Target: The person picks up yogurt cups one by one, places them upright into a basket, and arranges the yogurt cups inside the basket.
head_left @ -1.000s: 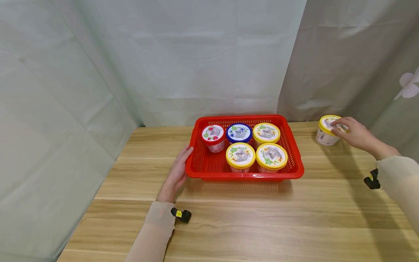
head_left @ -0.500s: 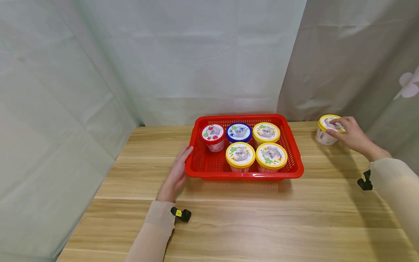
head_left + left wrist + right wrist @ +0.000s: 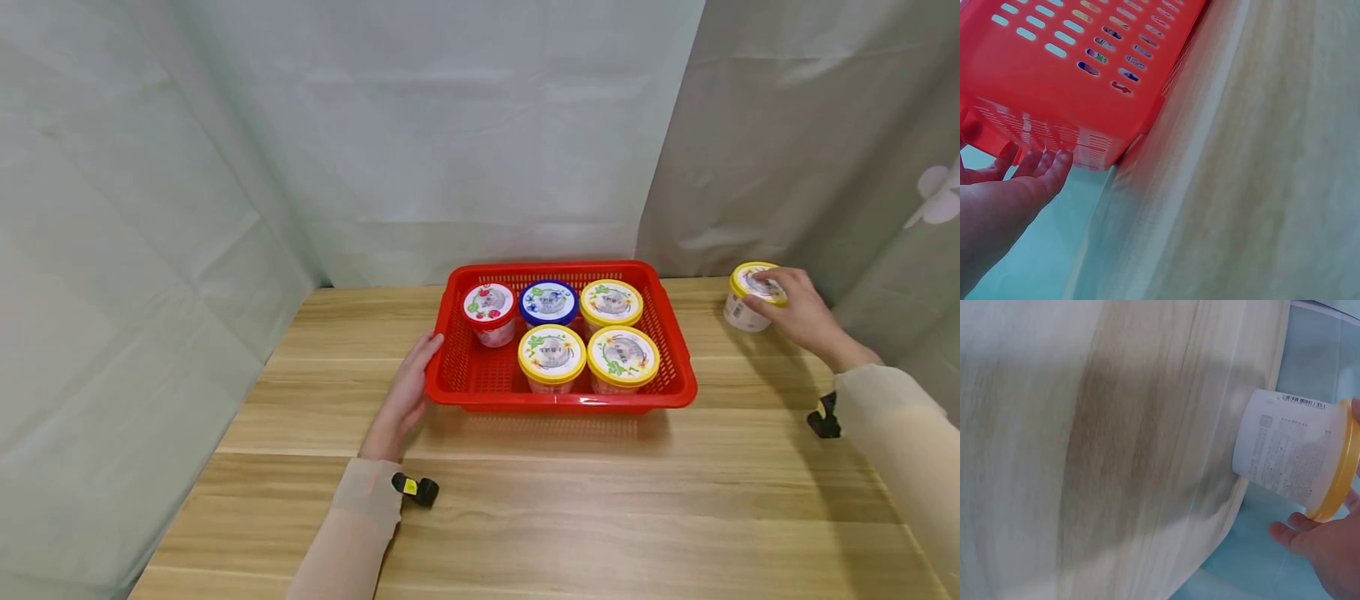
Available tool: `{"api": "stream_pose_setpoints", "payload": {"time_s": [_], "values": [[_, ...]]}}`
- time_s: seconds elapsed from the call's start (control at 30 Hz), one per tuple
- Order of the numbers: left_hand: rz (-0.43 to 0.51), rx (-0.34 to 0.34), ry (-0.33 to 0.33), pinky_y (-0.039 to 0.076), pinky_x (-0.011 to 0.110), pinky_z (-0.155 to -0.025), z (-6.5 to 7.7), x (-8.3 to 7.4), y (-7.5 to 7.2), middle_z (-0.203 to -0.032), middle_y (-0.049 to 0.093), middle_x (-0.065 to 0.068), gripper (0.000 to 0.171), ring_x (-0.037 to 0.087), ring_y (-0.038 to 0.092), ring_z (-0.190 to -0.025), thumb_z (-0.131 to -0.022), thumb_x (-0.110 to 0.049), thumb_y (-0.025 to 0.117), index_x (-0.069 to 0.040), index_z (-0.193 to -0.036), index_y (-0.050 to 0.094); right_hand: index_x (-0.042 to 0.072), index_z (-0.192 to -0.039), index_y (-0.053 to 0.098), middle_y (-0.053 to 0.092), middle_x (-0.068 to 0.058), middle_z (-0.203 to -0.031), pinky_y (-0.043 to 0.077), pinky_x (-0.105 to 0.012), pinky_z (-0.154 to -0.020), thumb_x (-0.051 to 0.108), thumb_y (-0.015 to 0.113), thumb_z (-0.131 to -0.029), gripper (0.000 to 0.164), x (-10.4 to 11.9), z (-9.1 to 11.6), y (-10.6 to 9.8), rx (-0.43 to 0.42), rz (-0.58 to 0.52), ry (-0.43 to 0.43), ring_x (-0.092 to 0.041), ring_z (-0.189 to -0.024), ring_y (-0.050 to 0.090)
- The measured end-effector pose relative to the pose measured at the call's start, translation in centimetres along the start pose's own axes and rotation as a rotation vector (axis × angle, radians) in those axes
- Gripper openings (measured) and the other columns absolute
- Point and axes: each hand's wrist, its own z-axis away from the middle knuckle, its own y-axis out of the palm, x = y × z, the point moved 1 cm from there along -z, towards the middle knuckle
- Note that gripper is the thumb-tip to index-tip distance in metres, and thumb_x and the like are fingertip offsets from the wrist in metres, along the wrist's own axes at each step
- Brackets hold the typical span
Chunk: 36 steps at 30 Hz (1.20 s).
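In the head view my right hand point(image 3: 798, 312) holds a white paper tub with a yellow lid point(image 3: 742, 315) at the back right of the table. Its thumb and fingers lie around the lid, as the right wrist view of the tub point(image 3: 1288, 447) also shows. The tub stands upright on the wood. My left hand point(image 3: 408, 387) touches the left side of a red plastic basket point(image 3: 480, 398); its fingertips rest against the slotted wall point(image 3: 1041, 134). Inside stand a red-lidded tub point(image 3: 489, 304), a blue-lidded tub point(image 3: 548, 302) and three yellow-lidded tubs point(image 3: 551, 354).
The wooden table point(image 3: 570, 517) runs back to a pale curtain point(image 3: 450, 125). Another curtain point(image 3: 112, 292) hangs along the left side. Bare wood lies at the front, and between the basket and the tub at the right.
My right hand and forearm have shifted slightly left, closing around the lid of the tub at the right. The left hand and the basket keep their places.
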Motion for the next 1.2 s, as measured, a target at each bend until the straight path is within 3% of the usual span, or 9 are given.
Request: {"api": "stream_pose_setpoints", "payload": {"time_s": [0.33, 0.63, 1.2], "values": [[-0.012, -0.004, -0.004, 0.052, 0.027, -0.101, -0.1, 0.0, 0.0, -0.158, 0.042, 0.013, 0.061, 0.024, 0.049, -0.134, -0.112, -0.033, 0.045, -0.013, -0.165, 0.023, -0.008, -0.148, 0.039, 0.013, -0.040, -0.156, 0.023, -0.077, -0.107, 0.039, 0.059, -0.107, 0.066, 0.4, 0.0, 0.2, -0.028, -0.025, 0.043, -0.064, -0.138, 0.021], [-0.033, -0.003, -0.021, 0.053, 0.028, -0.101, 0.0, 0.0, 0.0, -0.157, 0.044, 0.011, 0.060, 0.025, 0.049, -0.134, -0.112, -0.036, 0.046, -0.017, -0.165, 0.026, -0.010, -0.143, 0.046, 0.021, -0.039, -0.155, 0.023, -0.076, -0.111, 0.034, 0.066, -0.104, 0.063, 0.5, -0.2, 0.5, -0.094, -0.021, 0.061, -0.062, -0.140, 0.024], [-0.027, 0.001, -0.016, 0.053, 0.028, -0.100, 0.0, 0.0, -0.2, -0.156, 0.044, 0.011, 0.059, 0.026, 0.048, -0.134, -0.111, -0.037, 0.046, -0.017, -0.164, 0.027, -0.010, -0.144, 0.046, 0.023, -0.038, -0.156, 0.024, -0.076, -0.110, 0.037, 0.064, -0.104, 0.064, 1.0, -0.4, 0.6, -0.085, -0.027, 0.078, -0.061, -0.141, 0.025]]}}
